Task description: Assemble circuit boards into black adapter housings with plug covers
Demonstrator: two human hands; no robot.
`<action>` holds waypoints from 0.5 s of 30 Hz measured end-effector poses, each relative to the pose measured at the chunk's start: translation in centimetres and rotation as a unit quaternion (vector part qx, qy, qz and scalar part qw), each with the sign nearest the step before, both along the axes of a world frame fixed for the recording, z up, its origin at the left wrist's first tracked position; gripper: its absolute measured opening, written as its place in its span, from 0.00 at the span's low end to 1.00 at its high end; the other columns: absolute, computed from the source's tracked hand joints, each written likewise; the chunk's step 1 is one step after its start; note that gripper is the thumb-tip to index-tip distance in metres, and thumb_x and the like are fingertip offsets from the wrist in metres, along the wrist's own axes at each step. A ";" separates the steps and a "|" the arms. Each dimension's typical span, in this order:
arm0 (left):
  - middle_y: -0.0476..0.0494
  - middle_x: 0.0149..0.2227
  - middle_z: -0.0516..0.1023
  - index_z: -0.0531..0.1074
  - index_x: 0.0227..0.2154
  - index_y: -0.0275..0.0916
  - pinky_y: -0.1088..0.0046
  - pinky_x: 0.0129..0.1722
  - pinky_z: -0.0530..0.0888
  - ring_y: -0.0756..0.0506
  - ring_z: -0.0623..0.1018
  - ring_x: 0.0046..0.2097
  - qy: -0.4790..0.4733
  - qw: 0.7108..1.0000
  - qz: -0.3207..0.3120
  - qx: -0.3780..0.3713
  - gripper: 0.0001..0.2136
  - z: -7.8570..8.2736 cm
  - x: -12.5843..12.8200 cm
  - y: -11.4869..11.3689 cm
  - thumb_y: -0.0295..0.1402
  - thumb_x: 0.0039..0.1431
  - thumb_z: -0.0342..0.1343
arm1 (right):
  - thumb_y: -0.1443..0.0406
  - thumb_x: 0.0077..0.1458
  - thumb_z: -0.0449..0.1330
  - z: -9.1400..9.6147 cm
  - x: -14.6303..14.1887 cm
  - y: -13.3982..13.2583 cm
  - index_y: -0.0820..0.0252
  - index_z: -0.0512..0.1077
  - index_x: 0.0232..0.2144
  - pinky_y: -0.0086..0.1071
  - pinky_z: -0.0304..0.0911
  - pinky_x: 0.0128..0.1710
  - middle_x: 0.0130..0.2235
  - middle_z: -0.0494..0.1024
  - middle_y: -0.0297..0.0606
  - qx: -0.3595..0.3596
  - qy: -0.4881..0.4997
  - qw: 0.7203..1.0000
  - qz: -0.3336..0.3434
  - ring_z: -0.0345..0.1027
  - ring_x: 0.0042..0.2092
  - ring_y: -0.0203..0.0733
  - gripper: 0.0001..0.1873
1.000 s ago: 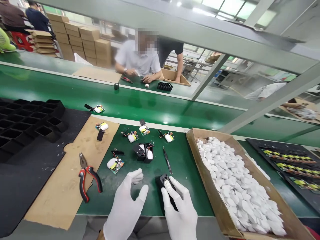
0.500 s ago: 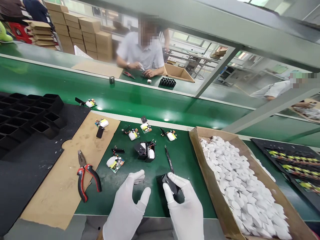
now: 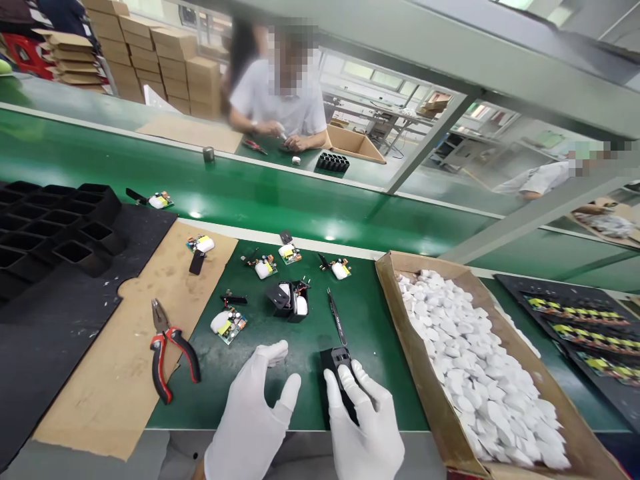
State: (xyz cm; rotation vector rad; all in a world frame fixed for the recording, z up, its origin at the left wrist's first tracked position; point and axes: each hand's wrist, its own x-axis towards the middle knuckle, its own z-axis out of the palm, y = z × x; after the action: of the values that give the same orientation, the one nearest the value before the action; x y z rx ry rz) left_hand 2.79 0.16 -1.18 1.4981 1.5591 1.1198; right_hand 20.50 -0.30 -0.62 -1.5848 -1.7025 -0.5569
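A: What is the right hand (image 3: 365, 420) doing?

B: It's reaching over a black case (image 3: 327, 362) and touching its top. The thumb is lying toward the left side, and other fingers are bending over a dark slotted cover (image 3: 341, 356). I can't tell whether they're gripping or merely resting.

A: Where is the case sitting?

B: It's lying on the green tabletop (image 3: 390, 367), near the front edge. Black tweezers (image 3: 337, 320) are lying just beyond it, their tips pointing away from the person.

A: And the left hand (image 3: 250, 413)?

B: That one is spreading open to the left of the case, the thumb standing well apart from the fingers.

A: What else is lying about?

B: An open black shell (image 3: 281, 309) is showing white parts inside. A circuit board (image 3: 230, 325) is lying to its left. Farther left, pliers (image 3: 165, 332) are resting mostly on a cardboard sheet (image 3: 110, 373).

A: And on the right side?

B: A shallow cardboard box (image 3: 415, 373) is holding a heap of white pieces (image 3: 480, 367). Across the way, another person (image 3: 255, 93) is working with both hands.
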 end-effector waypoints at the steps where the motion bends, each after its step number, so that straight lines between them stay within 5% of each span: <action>1: 0.39 0.57 0.84 0.72 0.59 0.47 0.45 0.60 0.82 0.36 0.85 0.57 -0.001 1.000 0.001 -0.002 0.16 0.0 0.0 0.0 0.39 0.71 0.56 | 0.64 0.67 0.70 0.4 0.0 -0.1 0.56 0.82 0.47 0.36 0.78 0.38 0.46 0.84 0.44 -0.001 0.005 1.000 -0.004 0.84 0.40 0.45 0.07; 6: 0.39 0.55 0.85 0.73 0.57 0.46 0.46 0.58 0.83 0.36 0.85 0.56 0.002 1.000 0.010 0.003 0.15 0.2 0.0 0.0 0.39 0.70 0.57 | 0.66 0.64 0.73 2.5 -0.4 -0.2 0.51 0.82 0.47 0.35 0.78 0.36 0.47 0.86 0.40 0.015 0.008 1.000 -0.016 0.84 0.39 0.44 0.10; 15: 0.40 0.50 0.87 0.77 0.52 0.45 0.47 0.52 0.86 0.35 0.88 0.52 0.036 0.999 0.010 0.027 0.13 1.1 -0.2 0.3 0.39 0.69 0.56 | 0.65 0.67 0.70 -0.1 0.0 0.0 0.53 0.81 0.47 0.34 0.79 0.48 0.53 0.87 0.42 -0.045 0.097 0.992 0.066 0.86 0.47 0.44 0.07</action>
State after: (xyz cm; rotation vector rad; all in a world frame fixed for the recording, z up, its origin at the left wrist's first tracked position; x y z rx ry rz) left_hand 2.61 0.47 -0.10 1.5781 1.6077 1.1388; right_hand 20.52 -0.27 -0.70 -1.5226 -1.6880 -0.2541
